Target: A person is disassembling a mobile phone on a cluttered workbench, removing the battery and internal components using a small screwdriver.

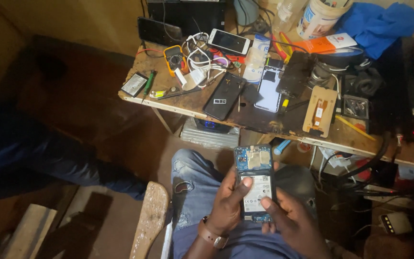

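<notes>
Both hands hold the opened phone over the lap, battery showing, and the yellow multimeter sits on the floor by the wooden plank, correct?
Not quite. The head view shows the yellow multimeter on the workbench, not the floor. The left hand and right hand do hold the opened phone, battery showing.

This is a phone repair workshop. The wooden table (264,125) is messy with phones (224,96), wires (198,60), a yellow meter (174,57) and tools (148,82).
</notes>
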